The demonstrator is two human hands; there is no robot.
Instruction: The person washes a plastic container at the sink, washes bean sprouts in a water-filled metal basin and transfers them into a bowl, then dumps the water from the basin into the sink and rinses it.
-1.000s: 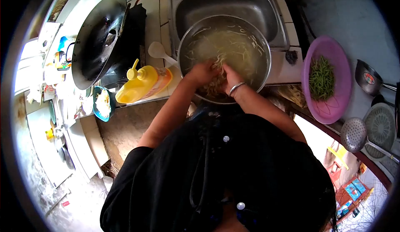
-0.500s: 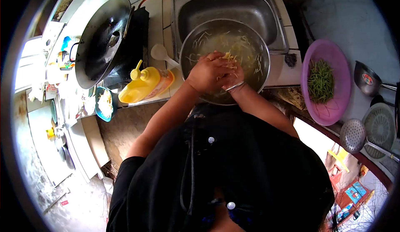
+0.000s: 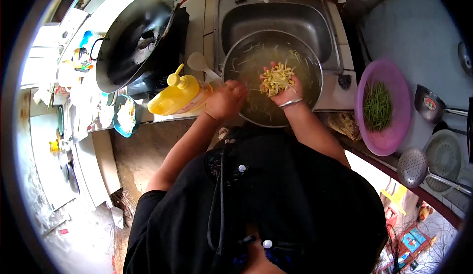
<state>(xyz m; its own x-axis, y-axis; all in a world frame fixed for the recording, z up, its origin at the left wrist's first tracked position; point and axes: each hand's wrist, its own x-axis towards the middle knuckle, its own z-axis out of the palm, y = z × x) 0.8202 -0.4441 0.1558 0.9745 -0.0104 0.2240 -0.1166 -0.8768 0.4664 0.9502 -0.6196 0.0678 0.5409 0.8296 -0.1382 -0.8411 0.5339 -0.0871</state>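
A wide metal basin (image 3: 315,89) of cloudy water, with pale sprouts floating in it, overlaps the front of the sink. Over the basin my right hand (image 3: 289,93), with a silver bangle at its wrist, is palm up and cupped under a heap of yellow bean sprouts (image 3: 277,78). My left hand (image 3: 228,99) is at the basin's left rim, apart from the heap. Its fingers are bent together, and whether they hold anything is hidden. Just left of it stands a yellow pump bottle (image 3: 180,96).
Behind the basin lies the steel sink (image 3: 276,20). A black wok (image 3: 133,42), a white ladle (image 3: 199,63) and a blue bowl (image 3: 125,116) are on the left. To the right are a pink basin (image 3: 385,143) of green vegetables, a saucepan (image 3: 427,104) and a skimmer (image 3: 412,167).
My hands have come apart. The left moved to the basin's left rim, while the right turned palm up with the sprouts heaped on it. The whole view has shifted slightly.
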